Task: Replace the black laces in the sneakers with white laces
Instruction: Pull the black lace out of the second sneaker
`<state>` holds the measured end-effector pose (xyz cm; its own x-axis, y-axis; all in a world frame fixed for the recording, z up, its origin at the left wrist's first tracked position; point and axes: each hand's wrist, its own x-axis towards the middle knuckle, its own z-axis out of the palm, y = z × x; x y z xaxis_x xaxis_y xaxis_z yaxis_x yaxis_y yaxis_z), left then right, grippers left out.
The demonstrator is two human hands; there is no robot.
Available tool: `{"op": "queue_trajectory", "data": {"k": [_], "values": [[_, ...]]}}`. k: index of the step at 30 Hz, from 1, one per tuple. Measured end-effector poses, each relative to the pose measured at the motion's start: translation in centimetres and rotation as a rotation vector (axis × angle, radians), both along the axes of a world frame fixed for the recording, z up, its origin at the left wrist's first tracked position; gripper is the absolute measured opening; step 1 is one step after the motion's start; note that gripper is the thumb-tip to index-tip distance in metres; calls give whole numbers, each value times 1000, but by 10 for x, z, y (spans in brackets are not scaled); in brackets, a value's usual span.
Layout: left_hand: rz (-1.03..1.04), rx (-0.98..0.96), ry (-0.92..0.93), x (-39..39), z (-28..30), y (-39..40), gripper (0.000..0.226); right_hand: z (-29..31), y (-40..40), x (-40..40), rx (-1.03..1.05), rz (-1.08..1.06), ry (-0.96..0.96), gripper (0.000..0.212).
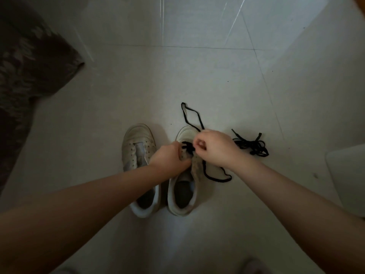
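Two white sneakers stand side by side on the floor, toes pointing away from me. The left sneaker [138,155] has bare eyelets and no lace. On the right sneaker [182,190] a black lace [190,115] still runs through the eyelets near the toe, its loose ends trailing beyond the toe and to the shoe's right side. My left hand [167,157] grips the right sneaker's upper at the eyelets. My right hand [212,148] pinches the black lace just above the shoe. A second black lace [251,145] lies bunched on the floor to the right.
The floor is pale tile. A dark patterned cloth or rug [25,72] covers the left side. A white flat object [347,175] sits at the right edge.
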<state>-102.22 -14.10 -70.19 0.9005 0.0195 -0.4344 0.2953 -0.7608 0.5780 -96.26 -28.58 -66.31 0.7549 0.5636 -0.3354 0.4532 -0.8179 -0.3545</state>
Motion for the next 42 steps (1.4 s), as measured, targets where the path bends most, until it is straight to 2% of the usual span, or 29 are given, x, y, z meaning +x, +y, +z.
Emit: {"op": "queue_trajectory", "data": {"k": [2, 4, 8, 11, 13, 18, 22, 25, 27, 29, 31, 33, 36, 38, 39, 42], "values": [[-6, 9, -1, 2, 3, -2, 23, -7, 13, 0, 35, 55, -78, 20], [8, 31, -12, 3, 6, -2, 21, -12, 21, 3, -72, 160, -103, 25], [-27, 70, -29, 5, 2, 1, 22, -10, 33, 1, -80, 357, -311, 17], [-81, 54, 6, 9, -1, 3, 22, -8, 38, -3, -288, 447, -293, 25], [-94, 40, 23, 11, 1, 3, 19, -7, 40, 0, -339, 441, -300, 25], [-112, 68, 28, 12, 6, 3, 20, -11, 39, -1, -237, 319, -225, 19], [-162, 73, 40, 7, 15, 5, 26, -13, 29, 0, 47, -164, 1, 4], [-195, 71, 7, 6, 21, 5, 24, -15, 18, 7, 189, -549, 194, 18], [-193, 66, -23, 7, 23, 3, 26, -13, 12, 11, 175, -689, 295, 26], [-184, 60, -50, 7, 25, -1, 23, -14, 9, 14, 99, -567, 283, 28], [-201, 65, -82, 6, 27, -4, 17, -11, 9, 13, 41, -289, 156, 18], [-223, 78, -113, 6, 27, -3, 17, -9, 12, 10, -58, 3, -8, 23], [-214, 83, -113, 5, 25, -1, 19, -11, 18, 9, -122, 205, -148, 22], [-214, 86, -91, 2, 22, 1, 23, -15, 15, 12, -76, 173, -125, 20], [-205, 80, -79, 0, 20, 2, 24, -17, 14, 14, -19, 91, -74, 19], [-139, 31, -63, -3, 18, 9, 28, -25, 9, 16, 180, -370, 176, 15]]}}
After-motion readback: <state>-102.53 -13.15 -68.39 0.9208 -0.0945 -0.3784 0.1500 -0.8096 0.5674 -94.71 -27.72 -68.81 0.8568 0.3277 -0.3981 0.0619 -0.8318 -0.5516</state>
